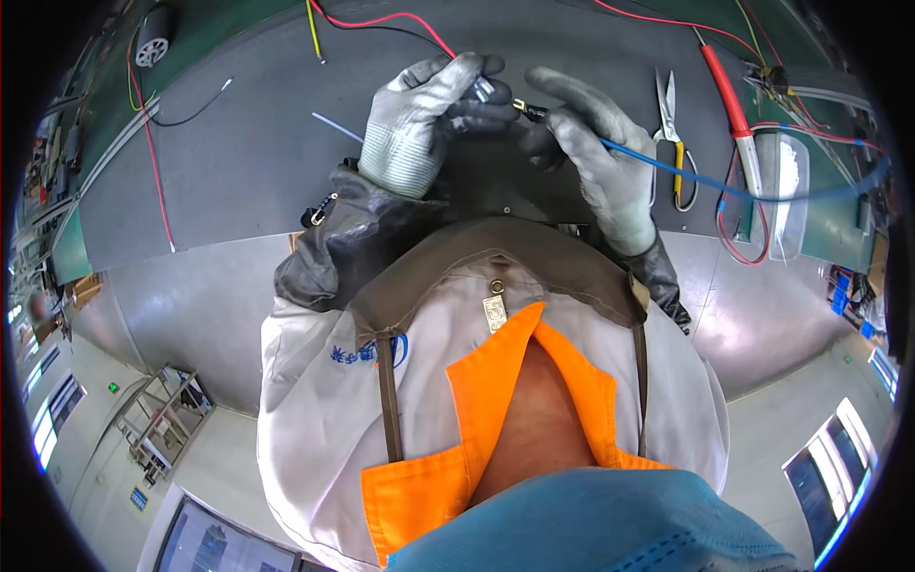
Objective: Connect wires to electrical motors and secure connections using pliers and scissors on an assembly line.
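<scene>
Both my hands wear grey-white knitted gloves with dark coated fingers. My left hand is closed around the end of a red wire, and a small silvery terminal shows between its fingertips. Just to the right, my right hand pinches a blue wire close to its black and brass-coloured end piece. That end piece points toward the silvery terminal, with a small gap between them. The blue wire trails away to the right. Fingers hide part of both ends.
Scissors with a yellow handle lie right of my right hand. Beyond them are a red-and-white soldering iron and a clear plastic box. Loose wires, including a yellow-green wire, lie on the dark worktop. A grey cylindrical part stands far left.
</scene>
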